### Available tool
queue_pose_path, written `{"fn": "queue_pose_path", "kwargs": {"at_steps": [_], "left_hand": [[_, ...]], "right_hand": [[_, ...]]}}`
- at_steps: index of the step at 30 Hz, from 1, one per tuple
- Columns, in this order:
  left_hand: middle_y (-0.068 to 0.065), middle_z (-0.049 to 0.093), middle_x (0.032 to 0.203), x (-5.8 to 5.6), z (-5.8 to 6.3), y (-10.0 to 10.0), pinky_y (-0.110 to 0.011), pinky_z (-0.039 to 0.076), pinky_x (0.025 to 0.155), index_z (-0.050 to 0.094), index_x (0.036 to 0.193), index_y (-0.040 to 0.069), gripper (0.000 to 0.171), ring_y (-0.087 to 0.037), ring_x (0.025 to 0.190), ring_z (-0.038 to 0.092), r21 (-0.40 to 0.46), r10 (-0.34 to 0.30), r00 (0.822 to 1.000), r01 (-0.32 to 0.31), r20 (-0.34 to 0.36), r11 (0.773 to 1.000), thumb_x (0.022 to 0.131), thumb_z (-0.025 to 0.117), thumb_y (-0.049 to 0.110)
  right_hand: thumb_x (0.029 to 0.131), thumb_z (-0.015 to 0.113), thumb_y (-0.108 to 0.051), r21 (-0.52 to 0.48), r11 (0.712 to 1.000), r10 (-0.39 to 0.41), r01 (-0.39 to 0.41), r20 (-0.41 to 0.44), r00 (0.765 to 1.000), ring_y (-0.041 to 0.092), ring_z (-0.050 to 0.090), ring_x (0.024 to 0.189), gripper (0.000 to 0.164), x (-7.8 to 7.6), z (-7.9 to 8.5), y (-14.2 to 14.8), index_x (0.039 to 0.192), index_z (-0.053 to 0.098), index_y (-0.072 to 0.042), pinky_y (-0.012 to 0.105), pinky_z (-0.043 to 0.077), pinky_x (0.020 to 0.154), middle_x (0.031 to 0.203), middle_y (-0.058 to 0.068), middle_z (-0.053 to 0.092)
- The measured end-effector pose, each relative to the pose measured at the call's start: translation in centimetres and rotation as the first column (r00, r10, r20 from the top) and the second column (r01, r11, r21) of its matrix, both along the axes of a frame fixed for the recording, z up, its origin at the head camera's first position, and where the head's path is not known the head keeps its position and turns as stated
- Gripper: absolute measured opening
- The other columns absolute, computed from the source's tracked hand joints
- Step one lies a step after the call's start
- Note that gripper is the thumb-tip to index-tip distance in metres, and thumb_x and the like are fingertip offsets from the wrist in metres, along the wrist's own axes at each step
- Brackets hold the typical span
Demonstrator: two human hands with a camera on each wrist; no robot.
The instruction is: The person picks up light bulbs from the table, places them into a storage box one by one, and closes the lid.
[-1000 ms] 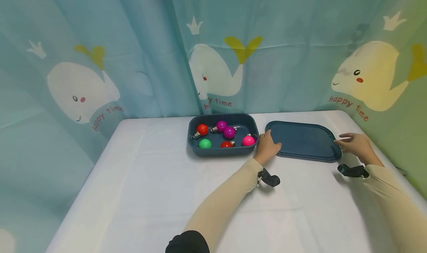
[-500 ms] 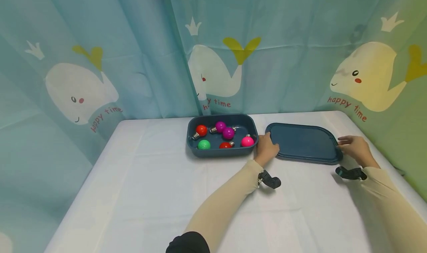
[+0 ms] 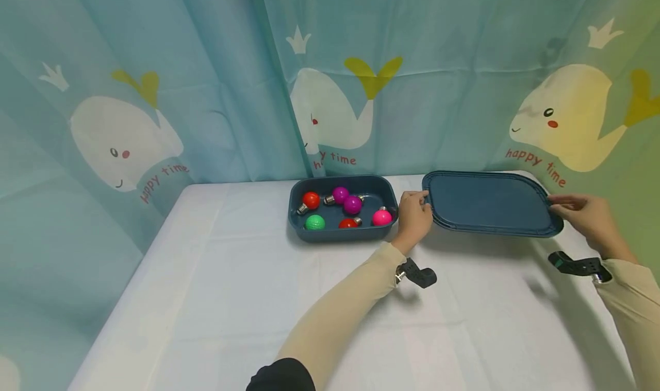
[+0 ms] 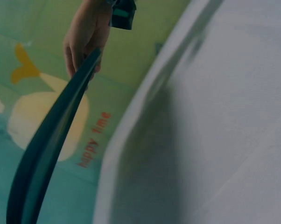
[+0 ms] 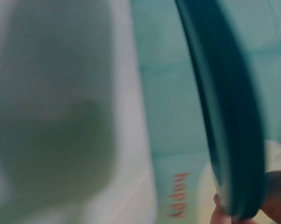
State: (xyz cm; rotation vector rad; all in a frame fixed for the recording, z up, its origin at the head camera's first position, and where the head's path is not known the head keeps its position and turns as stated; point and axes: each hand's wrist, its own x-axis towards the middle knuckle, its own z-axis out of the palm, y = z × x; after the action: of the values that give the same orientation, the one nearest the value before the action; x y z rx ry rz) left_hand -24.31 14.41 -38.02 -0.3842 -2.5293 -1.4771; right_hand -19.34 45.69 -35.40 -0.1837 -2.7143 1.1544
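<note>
A dark blue lid (image 3: pixel 492 203) with rounded corners is held above the white table, its shadow falling below it. At its left end my left hand (image 3: pixel 414 216) grips the edge, beside the right wall of the box. My right hand (image 3: pixel 590 222) pinches the lid's right end between thumb and fingers. In the left wrist view the lid (image 4: pixel 52 140) appears edge-on, with the right hand (image 4: pixel 87 39) at its far end. The right wrist view shows the lid (image 5: pixel 234 112) from the side, with fingertips (image 5: pixel 219 212) at its lower end.
Left of the lid a dark blue box (image 3: pixel 340 236) stands on the table (image 3: pixel 232 299). Inside lie bulb-shaped pieces, among them a red bulb (image 3: pixel 311 200), a green ball (image 3: pixel 315 222) and a pink bulb (image 3: pixel 382 216). A whale-print curtain (image 3: pixel 232 93) hangs behind.
Both hands have raised the lid off the table, and it has shifted to the right and away. My right hand moved right with it. The box and its contents stayed put.
</note>
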Motion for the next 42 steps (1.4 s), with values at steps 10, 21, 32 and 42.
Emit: {"fn": "queue_pose_path", "kwargs": {"at_steps": [10,21,32,42], "left_hand": [[-0.014,0.061,0.117,-1.3,3.9,-5.0,-0.013,0.055,0.073,0.064,0.12,0.003,0.032,-0.023,0.099,0.064,0.236,-0.041,0.992,0.067,-0.115,0.969,0.093,0.048,-0.005],[-0.018,0.056,0.123,-2.6,7.0,-10.9,-0.023,0.054,0.091,0.06,0.123,-0.002,0.034,-0.027,0.113,0.057,0.475,-0.106,0.964,0.213,-0.242,0.854,0.09,0.056,-0.005],[-0.021,0.066,0.102,-3.8,8.9,-17.2,-0.023,0.057,0.08,0.07,0.105,-0.004,0.023,-0.028,0.096,0.064,0.488,0.134,0.926,0.06,-0.353,0.871,0.084,0.067,0.004],[-0.022,0.069,0.101,-3.9,7.5,-22.3,-0.022,0.059,0.068,0.07,0.105,-0.003,0.025,0.005,0.068,0.059,0.424,0.181,0.966,-0.087,-0.186,0.902,0.084,0.07,0.01]], "right_hand": [[0.097,0.047,-0.009,-0.151,0.988,0.007,-0.043,-0.232,0.973,-0.018,0.051,0.087,0.034,-0.2,4.4,-3.1,0.129,0.058,-0.01,-0.005,0.04,0.073,0.102,-0.032,0.053],[0.076,0.057,0.025,-0.568,0.638,0.043,-0.52,-0.648,0.761,0.015,0.068,0.083,0.035,-2.9,7.3,-8.9,0.111,0.058,0.02,0.013,0.056,0.069,0.098,0.01,0.07],[0.08,0.064,0.012,-0.457,0.771,0.006,-0.445,-0.693,0.721,0.007,0.062,0.076,0.019,-6.0,9.0,-15.1,0.098,0.071,0.008,0.007,0.051,0.062,0.085,-0.001,0.068],[0.088,0.066,-0.019,-0.081,0.98,0.132,-0.18,-0.409,0.903,-0.011,0.058,0.064,0.036,-8.0,7.3,-19.2,0.112,0.065,0.008,0.005,0.05,0.059,0.077,-0.025,0.062]]}}
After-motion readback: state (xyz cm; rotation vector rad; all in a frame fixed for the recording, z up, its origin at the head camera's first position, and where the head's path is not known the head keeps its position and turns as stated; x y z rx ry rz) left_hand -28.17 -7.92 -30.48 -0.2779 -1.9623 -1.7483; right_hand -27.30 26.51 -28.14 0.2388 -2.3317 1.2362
